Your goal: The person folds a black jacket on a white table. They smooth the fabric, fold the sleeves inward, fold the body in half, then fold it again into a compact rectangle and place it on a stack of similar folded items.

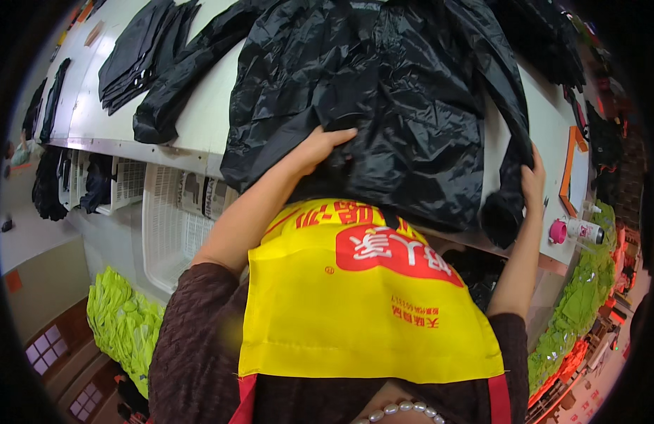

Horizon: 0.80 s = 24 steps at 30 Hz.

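A shiny black jacket (426, 120) lies spread over a pale table, its hem toward me and both sleeves out to the sides. My left hand (320, 150) is at the lower middle of the jacket front, closed on the fabric near the opening. Its thumb points right, and the other fingers are partly hidden by the cloth. At the right, my right hand (533, 180) grips the jacket's right sleeve (512, 169) a little above the cuff. That cuff hangs over the table's near edge. The left sleeve (161, 106) lies bent on the table, apart from both hands.
Folded black garments (139, 53) are stacked at the far left, with more dark clothing (542, 39) at the far right. White plastic baskets (157, 233) sit below the table edge. A bottle (587, 232) and a pink cup (558, 231) stand right. Lime-green garments (125, 321) are piled lower left.
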Each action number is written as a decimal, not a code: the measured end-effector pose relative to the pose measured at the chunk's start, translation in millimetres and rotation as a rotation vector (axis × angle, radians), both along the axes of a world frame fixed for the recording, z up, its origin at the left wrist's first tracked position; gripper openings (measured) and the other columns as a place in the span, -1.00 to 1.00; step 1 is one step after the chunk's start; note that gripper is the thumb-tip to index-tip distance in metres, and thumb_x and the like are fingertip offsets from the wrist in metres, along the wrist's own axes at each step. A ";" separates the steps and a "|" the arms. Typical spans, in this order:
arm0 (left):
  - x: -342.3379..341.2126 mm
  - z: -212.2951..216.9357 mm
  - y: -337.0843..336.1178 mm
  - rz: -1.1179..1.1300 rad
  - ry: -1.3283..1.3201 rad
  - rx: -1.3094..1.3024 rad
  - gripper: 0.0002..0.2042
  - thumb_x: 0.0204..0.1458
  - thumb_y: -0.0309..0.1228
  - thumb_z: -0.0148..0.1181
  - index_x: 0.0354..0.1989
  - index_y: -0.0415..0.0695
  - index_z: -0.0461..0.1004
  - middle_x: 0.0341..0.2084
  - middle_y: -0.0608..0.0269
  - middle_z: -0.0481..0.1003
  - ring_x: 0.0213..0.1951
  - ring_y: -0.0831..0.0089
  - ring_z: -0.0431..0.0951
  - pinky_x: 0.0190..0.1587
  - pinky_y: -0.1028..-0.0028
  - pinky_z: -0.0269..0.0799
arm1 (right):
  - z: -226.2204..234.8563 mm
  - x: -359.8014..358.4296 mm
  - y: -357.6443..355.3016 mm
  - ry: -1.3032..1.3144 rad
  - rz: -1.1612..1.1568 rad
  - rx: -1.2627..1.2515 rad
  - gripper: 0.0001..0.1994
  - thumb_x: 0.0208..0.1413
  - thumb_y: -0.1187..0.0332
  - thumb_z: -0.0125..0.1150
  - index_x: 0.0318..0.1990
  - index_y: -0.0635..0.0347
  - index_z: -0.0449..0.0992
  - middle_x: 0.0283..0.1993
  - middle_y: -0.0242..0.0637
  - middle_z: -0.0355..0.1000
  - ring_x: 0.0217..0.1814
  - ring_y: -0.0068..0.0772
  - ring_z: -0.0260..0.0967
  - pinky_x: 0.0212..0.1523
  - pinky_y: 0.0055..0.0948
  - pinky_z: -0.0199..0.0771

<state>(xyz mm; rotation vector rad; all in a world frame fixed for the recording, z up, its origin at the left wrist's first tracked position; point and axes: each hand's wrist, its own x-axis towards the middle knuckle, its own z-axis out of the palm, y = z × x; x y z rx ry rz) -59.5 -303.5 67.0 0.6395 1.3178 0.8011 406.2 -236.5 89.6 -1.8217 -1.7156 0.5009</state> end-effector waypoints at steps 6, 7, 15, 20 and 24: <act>-151.4 -47.5 68.0 -0.067 1.077 0.110 -0.41 -0.10 0.05 0.16 -0.11 -0.29 0.45 -0.19 -0.39 0.40 -0.11 -0.09 0.45 -0.07 0.21 0.34 | 82.8 74.4 -96.8 0.285 -0.019 -0.385 -0.37 -0.29 0.56 -0.06 0.13 0.37 0.28 0.03 -0.30 0.34 0.04 -0.46 0.26 0.08 -0.54 0.22; -181.0 -47.8 77.6 0.032 1.116 0.175 -0.43 -0.12 0.05 0.16 -0.18 -0.29 0.49 -0.24 -0.32 0.44 -0.13 -0.05 0.47 -0.09 0.22 0.35 | 71.9 99.3 -123.2 0.453 -0.014 -0.510 -0.38 -0.31 0.57 -0.05 0.11 0.36 0.30 0.00 -0.32 0.36 0.03 -0.46 0.26 0.06 -0.52 0.23; -231.6 -39.3 94.4 0.104 1.198 0.319 -0.56 -0.24 -0.13 0.31 -0.27 -0.25 0.54 -0.40 -0.11 0.53 -0.27 0.04 0.54 -0.21 0.31 0.39 | -11.4 70.8 -271.9 -0.659 0.163 -1.530 -0.35 -0.21 0.10 0.37 0.05 0.29 0.37 0.03 -0.06 0.38 0.17 -0.17 0.26 0.19 -0.35 0.18; -204.9 -19.1 66.7 0.025 1.066 0.352 -0.64 -0.14 -0.23 0.26 -0.28 -0.28 0.51 -0.46 -0.02 0.54 -0.35 0.22 0.56 -0.26 0.39 0.38 | -13.2 59.3 -130.7 -0.662 0.128 -0.646 -0.77 -0.01 0.30 0.04 -0.28 0.28 0.46 -0.36 0.08 0.41 -0.32 0.14 0.36 -0.32 -0.11 0.39; -216.8 -23.9 44.7 0.144 0.838 0.440 -0.71 -0.09 -0.30 0.24 -0.31 -0.30 0.51 -0.49 0.19 0.54 -0.41 0.46 0.50 -0.29 0.50 0.36 | 57.4 -131.8 38.3 -0.006 0.060 -0.036 -0.75 0.06 0.35 0.05 -0.15 0.31 0.43 -0.35 0.01 0.45 -0.31 -0.12 0.46 -0.30 -0.27 0.42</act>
